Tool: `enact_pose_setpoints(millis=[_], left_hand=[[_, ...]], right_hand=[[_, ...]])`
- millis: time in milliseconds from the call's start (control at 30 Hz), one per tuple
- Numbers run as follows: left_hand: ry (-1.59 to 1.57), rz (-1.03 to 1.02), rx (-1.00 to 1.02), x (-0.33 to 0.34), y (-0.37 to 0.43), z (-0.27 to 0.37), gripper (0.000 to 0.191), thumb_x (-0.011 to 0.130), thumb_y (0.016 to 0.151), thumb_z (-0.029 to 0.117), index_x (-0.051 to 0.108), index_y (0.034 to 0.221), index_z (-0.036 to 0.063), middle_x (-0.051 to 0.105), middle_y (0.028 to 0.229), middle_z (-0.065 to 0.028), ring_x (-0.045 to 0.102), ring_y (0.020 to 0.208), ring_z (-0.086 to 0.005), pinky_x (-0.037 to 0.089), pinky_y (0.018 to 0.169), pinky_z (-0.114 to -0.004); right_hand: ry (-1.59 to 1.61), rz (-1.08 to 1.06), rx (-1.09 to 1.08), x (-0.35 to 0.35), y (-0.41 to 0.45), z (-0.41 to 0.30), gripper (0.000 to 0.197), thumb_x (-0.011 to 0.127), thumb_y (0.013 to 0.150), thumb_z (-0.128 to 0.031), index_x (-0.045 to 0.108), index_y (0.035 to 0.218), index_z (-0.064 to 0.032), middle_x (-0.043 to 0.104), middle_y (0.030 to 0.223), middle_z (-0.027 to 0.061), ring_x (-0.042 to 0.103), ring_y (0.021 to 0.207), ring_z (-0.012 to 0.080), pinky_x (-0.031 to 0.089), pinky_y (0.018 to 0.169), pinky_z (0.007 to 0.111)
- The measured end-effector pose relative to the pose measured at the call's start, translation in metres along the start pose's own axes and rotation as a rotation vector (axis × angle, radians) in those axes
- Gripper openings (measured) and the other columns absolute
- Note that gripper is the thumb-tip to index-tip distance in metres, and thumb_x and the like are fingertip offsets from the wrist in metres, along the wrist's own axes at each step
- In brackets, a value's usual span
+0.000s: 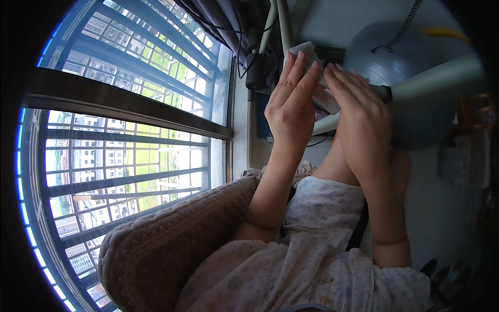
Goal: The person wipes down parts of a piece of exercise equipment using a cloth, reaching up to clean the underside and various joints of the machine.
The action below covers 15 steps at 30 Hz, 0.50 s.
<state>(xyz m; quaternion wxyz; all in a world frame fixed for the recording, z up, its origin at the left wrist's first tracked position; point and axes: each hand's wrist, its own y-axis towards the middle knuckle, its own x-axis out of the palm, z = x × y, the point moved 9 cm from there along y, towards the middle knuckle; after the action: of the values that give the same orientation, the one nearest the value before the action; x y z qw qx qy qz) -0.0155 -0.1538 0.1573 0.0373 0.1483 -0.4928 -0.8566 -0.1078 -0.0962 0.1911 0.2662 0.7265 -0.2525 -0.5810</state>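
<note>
Both my hands are raised above my knees, near a pale frame tube. My left hand point(292, 97) has its fingers extended over a white piece of cloth or tissue point(306, 50), whose ribbed edge shows past the fingertips. Close beside it on the right, my right hand point(358, 105) is partly cupped, fingertips against the same white material. A lower part of the material hangs between the hands. The palms and thumbs are mostly hidden, so how firmly either hand grips it cannot be seen.
A quilted padded armrest point(175, 226) lies at my left, beside a barred window point(128, 156). Pale tubes point(436, 82) cross in front of a grey exercise ball point(374, 50). A dark curtain point(222, 15) and black cables hang at the top. Brown shelving stands at far right.
</note>
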Motion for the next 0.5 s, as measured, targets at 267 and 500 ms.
enact_pose_setpoints(millis=[267, 500], left_hand=[[-0.169, 0.018, -0.147, 0.001, -0.001, -0.026, 0.035, 0.052, 0.079, -0.016, 0.071, 0.102, 0.0019, 0.065, 0.113, -0.0175, 0.057, 0.115, -0.0333, 0.047, 0.097, -0.037], [-0.335, -0.008, -0.26, 0.003, 0.008, -0.047, 0.033, 0.049, 0.083, -0.015, 0.069, 0.104, -0.0007, 0.065, 0.114, -0.0183, 0.055, 0.117, -0.0311, 0.046, 0.097, -0.033]], right_hand=[[0.022, 0.017, -0.021, 0.013, 0.01, -0.009, 0.027, 0.057, 0.08, -0.006, 0.064, 0.104, 0.0045, 0.067, 0.102, 0.0161, 0.065, 0.098, 0.0264, 0.047, 0.097, 0.035], [0.005, 0.054, 0.025, 0.025, 0.023, -0.017, 0.024, 0.063, 0.075, -0.006, 0.066, 0.097, 0.0023, 0.068, 0.091, 0.0138, 0.067, 0.088, 0.0238, 0.051, 0.091, 0.033]])
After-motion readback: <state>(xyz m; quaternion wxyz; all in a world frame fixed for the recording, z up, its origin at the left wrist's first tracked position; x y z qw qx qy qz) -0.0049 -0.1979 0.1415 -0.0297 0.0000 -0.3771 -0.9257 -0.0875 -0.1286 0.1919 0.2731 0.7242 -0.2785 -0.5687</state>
